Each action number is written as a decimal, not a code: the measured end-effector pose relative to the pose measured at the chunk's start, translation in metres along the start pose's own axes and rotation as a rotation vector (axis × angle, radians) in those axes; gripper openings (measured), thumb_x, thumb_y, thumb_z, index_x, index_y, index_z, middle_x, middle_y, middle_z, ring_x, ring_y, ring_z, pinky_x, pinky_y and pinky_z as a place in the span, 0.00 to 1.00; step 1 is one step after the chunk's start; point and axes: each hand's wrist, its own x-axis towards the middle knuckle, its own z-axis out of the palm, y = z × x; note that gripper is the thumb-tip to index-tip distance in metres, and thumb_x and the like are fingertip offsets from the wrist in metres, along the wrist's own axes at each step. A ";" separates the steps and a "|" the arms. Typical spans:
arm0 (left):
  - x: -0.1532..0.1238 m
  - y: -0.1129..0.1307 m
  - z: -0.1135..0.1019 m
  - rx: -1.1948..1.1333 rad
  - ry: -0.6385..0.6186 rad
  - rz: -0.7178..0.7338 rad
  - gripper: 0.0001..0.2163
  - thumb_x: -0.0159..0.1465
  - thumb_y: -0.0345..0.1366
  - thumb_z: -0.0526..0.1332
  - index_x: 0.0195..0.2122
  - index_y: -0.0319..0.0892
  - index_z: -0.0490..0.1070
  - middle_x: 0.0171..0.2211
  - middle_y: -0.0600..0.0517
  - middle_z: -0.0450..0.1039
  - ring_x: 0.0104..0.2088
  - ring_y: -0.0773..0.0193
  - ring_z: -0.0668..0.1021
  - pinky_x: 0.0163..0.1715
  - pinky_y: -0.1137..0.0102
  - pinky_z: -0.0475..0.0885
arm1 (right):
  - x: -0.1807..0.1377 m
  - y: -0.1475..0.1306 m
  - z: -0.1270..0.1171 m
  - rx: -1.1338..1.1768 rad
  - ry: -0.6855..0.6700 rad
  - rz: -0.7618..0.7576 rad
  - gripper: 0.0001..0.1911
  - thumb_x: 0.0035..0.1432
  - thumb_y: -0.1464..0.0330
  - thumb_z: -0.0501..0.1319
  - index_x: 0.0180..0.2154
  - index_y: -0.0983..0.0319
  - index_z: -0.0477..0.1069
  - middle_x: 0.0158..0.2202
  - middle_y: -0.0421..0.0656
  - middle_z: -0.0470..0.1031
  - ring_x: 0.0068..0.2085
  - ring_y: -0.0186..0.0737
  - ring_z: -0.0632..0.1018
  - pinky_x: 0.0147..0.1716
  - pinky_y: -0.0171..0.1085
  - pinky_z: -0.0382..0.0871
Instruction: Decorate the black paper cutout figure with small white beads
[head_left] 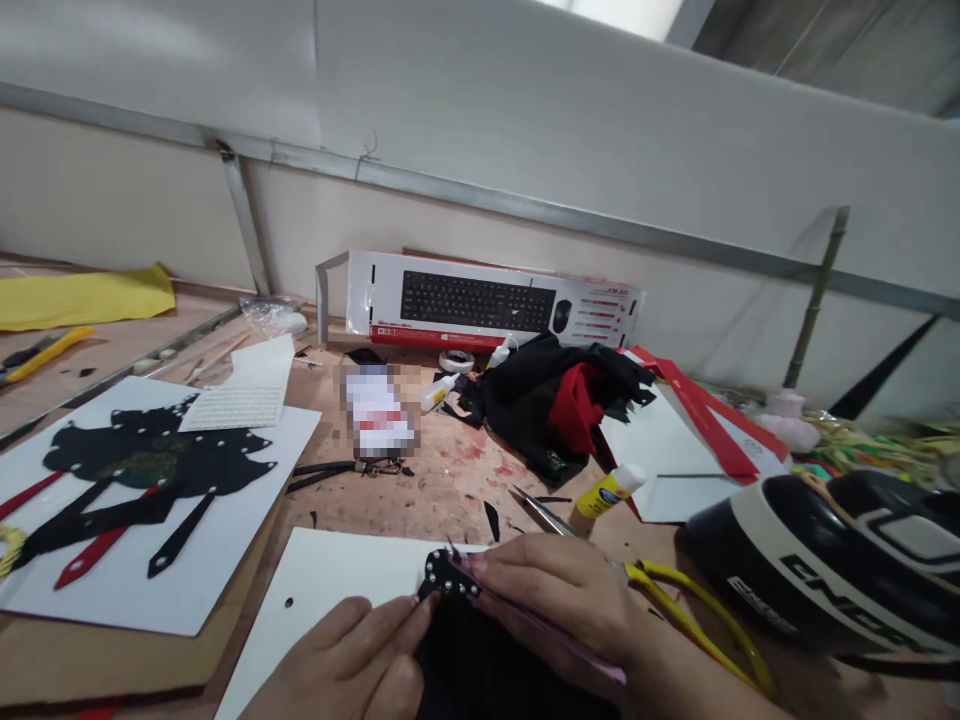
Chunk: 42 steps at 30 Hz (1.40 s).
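Note:
My left hand (352,655) rests at the bottom centre, its fingers pressed together against the edge of a black fabric piece (450,580) dotted with small white beads. My right hand (555,590) lies over the same piece from the right, fingers curled round a thin pink stick (570,645) whose tip points at the beads. The black piece sits on a white board (330,580). Scissors with yellow handles (675,595) lie just right of my right hand, blades pointing up-left.
A black and red beaded cut-out (142,470) on white card sits left. Glue bottle (604,492), black and red cloth heap (562,400), keyboard box (480,300) and tape roll (456,362) lie behind. A black helmet (832,570) fills the right.

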 end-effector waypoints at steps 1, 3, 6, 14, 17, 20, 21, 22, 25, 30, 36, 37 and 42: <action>0.000 -0.001 0.000 -0.002 0.016 -0.007 0.10 0.69 0.30 0.51 0.33 0.43 0.69 0.44 0.51 0.81 0.41 0.63 0.79 0.38 0.71 0.70 | 0.000 0.003 0.002 0.062 -0.036 0.031 0.19 0.62 0.75 0.62 0.54 0.58 0.71 0.42 0.47 0.82 0.39 0.40 0.82 0.37 0.34 0.76; -0.001 -0.001 0.002 -0.010 0.002 0.004 0.08 0.69 0.31 0.53 0.34 0.42 0.69 0.44 0.51 0.81 0.42 0.62 0.79 0.38 0.71 0.70 | 0.000 0.007 0.006 0.175 -0.067 0.065 0.18 0.62 0.74 0.62 0.53 0.58 0.73 0.42 0.47 0.82 0.39 0.40 0.82 0.38 0.34 0.76; -0.002 -0.001 0.003 -0.001 -0.004 0.035 0.06 0.70 0.33 0.54 0.37 0.42 0.70 0.46 0.52 0.80 0.43 0.64 0.79 0.40 0.72 0.70 | 0.001 0.010 0.008 0.302 -0.045 0.122 0.18 0.61 0.74 0.63 0.52 0.56 0.73 0.41 0.46 0.82 0.40 0.39 0.82 0.39 0.34 0.75; -0.007 0.001 0.010 0.000 -0.005 0.029 0.06 0.69 0.36 0.55 0.37 0.43 0.69 0.47 0.51 0.79 0.45 0.63 0.78 0.42 0.72 0.70 | 0.000 0.014 0.008 0.431 -0.066 0.179 0.20 0.60 0.75 0.64 0.51 0.53 0.74 0.41 0.44 0.83 0.40 0.39 0.82 0.40 0.35 0.75; -0.012 0.006 0.020 -0.013 0.024 -0.037 0.06 0.68 0.38 0.57 0.35 0.43 0.69 0.48 0.50 0.79 0.46 0.60 0.77 0.43 0.70 0.70 | 0.000 0.015 0.009 0.425 -0.075 0.202 0.18 0.60 0.75 0.64 0.51 0.53 0.75 0.41 0.44 0.83 0.40 0.39 0.82 0.41 0.35 0.75; -0.015 0.008 0.021 -0.080 -0.060 -0.059 0.04 0.65 0.37 0.60 0.38 0.44 0.69 0.50 0.51 0.78 0.48 0.59 0.77 0.46 0.69 0.69 | -0.001 0.016 0.011 0.427 -0.078 0.211 0.18 0.60 0.74 0.65 0.50 0.54 0.75 0.41 0.44 0.83 0.40 0.39 0.82 0.41 0.36 0.75; -0.016 0.007 0.021 -0.096 -0.098 -0.049 0.04 0.65 0.36 0.61 0.39 0.44 0.69 0.50 0.52 0.78 0.49 0.60 0.77 0.47 0.70 0.70 | -0.001 0.016 0.011 0.435 -0.075 0.211 0.18 0.60 0.74 0.65 0.51 0.53 0.75 0.41 0.43 0.83 0.41 0.39 0.82 0.41 0.36 0.75; -0.017 0.007 0.020 -0.105 -0.123 -0.034 0.05 0.65 0.36 0.61 0.41 0.44 0.69 0.50 0.52 0.78 0.49 0.60 0.77 0.47 0.70 0.70 | -0.002 0.017 0.012 0.440 -0.073 0.211 0.18 0.60 0.74 0.64 0.51 0.53 0.75 0.42 0.43 0.83 0.41 0.39 0.82 0.41 0.36 0.75; -0.020 0.009 0.022 -0.093 -0.096 -0.075 0.05 0.64 0.35 0.62 0.40 0.44 0.69 0.51 0.50 0.77 0.49 0.58 0.77 0.47 0.68 0.71 | -0.002 0.016 0.012 0.436 -0.067 0.203 0.19 0.60 0.74 0.64 0.52 0.53 0.75 0.43 0.43 0.83 0.42 0.39 0.82 0.42 0.35 0.75; -0.023 0.012 0.025 -0.094 -0.124 -0.075 0.06 0.63 0.34 0.62 0.41 0.44 0.69 0.52 0.50 0.76 0.51 0.58 0.77 0.49 0.68 0.69 | 0.001 0.015 0.013 0.375 -0.084 0.204 0.17 0.61 0.73 0.64 0.51 0.55 0.75 0.41 0.43 0.83 0.40 0.38 0.82 0.40 0.33 0.75; -0.012 0.004 0.010 -0.065 -0.094 -0.023 0.04 0.65 0.35 0.60 0.39 0.43 0.68 0.49 0.51 0.79 0.47 0.59 0.79 0.45 0.69 0.71 | 0.001 0.016 0.015 0.370 -0.057 0.192 0.17 0.60 0.72 0.65 0.51 0.55 0.76 0.41 0.43 0.83 0.40 0.38 0.82 0.40 0.33 0.75; -0.013 0.004 0.011 -0.067 -0.100 -0.019 0.03 0.65 0.35 0.60 0.39 0.43 0.68 0.49 0.51 0.79 0.47 0.59 0.79 0.45 0.69 0.71 | 0.001 0.016 0.015 0.370 -0.060 0.192 0.16 0.61 0.72 0.65 0.51 0.55 0.76 0.40 0.43 0.83 0.40 0.38 0.82 0.40 0.33 0.75; -0.024 0.013 0.030 -0.113 -0.101 -0.109 0.06 0.64 0.36 0.61 0.41 0.45 0.68 0.53 0.50 0.76 0.51 0.58 0.76 0.51 0.68 0.69 | 0.000 0.015 0.015 0.414 -0.025 0.253 0.14 0.60 0.71 0.65 0.49 0.55 0.77 0.39 0.44 0.83 0.38 0.39 0.82 0.38 0.34 0.76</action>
